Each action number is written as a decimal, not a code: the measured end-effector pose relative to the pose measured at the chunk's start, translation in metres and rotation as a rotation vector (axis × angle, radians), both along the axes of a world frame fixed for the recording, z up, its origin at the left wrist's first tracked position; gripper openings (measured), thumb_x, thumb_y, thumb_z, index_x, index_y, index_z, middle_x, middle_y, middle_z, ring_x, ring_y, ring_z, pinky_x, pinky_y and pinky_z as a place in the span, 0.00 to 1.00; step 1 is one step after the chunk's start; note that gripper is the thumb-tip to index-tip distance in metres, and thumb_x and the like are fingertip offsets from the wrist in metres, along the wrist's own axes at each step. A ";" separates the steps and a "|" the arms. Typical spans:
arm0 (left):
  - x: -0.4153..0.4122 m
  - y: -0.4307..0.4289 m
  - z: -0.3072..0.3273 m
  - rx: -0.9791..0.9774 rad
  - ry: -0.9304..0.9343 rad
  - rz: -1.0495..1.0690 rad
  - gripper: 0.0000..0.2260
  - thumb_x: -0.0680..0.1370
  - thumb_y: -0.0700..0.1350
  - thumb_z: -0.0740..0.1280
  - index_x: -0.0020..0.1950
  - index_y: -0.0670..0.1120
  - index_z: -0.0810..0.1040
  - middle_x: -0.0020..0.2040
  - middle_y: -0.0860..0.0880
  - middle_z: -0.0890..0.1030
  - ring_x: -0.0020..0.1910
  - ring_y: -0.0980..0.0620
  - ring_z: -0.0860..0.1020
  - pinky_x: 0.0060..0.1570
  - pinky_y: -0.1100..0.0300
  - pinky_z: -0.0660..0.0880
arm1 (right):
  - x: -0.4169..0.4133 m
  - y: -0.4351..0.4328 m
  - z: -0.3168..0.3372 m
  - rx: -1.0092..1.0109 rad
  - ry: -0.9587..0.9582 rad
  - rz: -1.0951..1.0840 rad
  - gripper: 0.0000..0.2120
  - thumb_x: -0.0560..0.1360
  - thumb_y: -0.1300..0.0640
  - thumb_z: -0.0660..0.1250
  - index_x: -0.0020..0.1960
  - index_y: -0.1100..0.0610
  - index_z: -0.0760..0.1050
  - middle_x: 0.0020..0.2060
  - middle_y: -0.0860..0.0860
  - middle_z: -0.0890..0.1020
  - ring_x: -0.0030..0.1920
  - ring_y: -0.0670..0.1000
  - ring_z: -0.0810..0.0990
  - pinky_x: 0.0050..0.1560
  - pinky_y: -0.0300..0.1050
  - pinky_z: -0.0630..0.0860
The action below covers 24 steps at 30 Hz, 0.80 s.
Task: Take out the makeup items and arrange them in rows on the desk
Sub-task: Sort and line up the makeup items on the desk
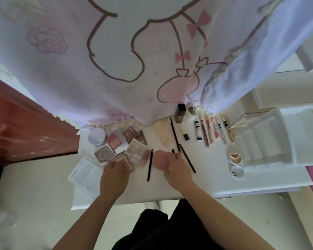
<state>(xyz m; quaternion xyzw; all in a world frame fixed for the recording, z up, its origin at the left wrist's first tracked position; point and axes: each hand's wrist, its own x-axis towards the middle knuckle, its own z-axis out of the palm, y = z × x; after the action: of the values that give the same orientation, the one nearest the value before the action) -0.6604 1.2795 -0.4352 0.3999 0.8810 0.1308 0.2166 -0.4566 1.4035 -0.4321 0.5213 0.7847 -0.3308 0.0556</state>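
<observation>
Makeup items lie on a white desk point(170, 188). My left hand point(114, 175) rests on a beige compact point(126, 160) at the edge of a cluster of square palettes point(119, 141). My right hand point(175, 168) is closed around a pink round puff point(159, 160), with a short dark pencil tip point(173, 151) beside its fingers. A black pencil point(149, 165) lies between my hands, and two more black pencils point(186, 160) lie to the right. A row of tubes and lip products point(209, 130) runs along the back right.
A round silver-lidded jar point(96, 136) sits at the back left, a paper leaflet point(85, 175) at the front left. Two small round pots point(235, 164) lie right, beside a white tray organiser point(264, 141). A printed curtain point(134, 60) hangs behind the desk.
</observation>
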 end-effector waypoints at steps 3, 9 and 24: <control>-0.006 -0.022 -0.010 -0.060 0.023 -0.047 0.16 0.76 0.47 0.67 0.62 0.45 0.79 0.61 0.41 0.78 0.57 0.35 0.76 0.51 0.45 0.77 | -0.026 -0.008 0.005 -0.028 -0.026 0.091 0.22 0.80 0.54 0.61 0.72 0.58 0.64 0.68 0.57 0.68 0.61 0.59 0.76 0.53 0.50 0.74; 0.001 -0.053 -0.020 -0.125 0.038 -0.115 0.23 0.73 0.45 0.72 0.68 0.46 0.76 0.70 0.41 0.73 0.66 0.38 0.72 0.54 0.43 0.77 | -0.053 -0.025 0.005 -0.044 -0.042 0.224 0.23 0.79 0.54 0.63 0.73 0.54 0.63 0.67 0.54 0.67 0.57 0.60 0.77 0.45 0.49 0.74; -0.029 -0.042 -0.031 -0.114 0.061 0.018 0.16 0.69 0.40 0.69 0.57 0.50 0.77 0.69 0.41 0.70 0.59 0.37 0.72 0.48 0.45 0.77 | -0.072 -0.028 -0.006 -0.041 -0.153 0.631 0.35 0.79 0.56 0.62 0.80 0.46 0.48 0.69 0.59 0.62 0.63 0.64 0.68 0.48 0.52 0.76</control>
<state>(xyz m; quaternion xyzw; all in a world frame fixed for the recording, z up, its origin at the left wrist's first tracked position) -0.6889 1.2370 -0.4667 0.3826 0.8967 0.0701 0.2111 -0.5285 1.3757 -0.4379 0.2744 0.8943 -0.2728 0.2246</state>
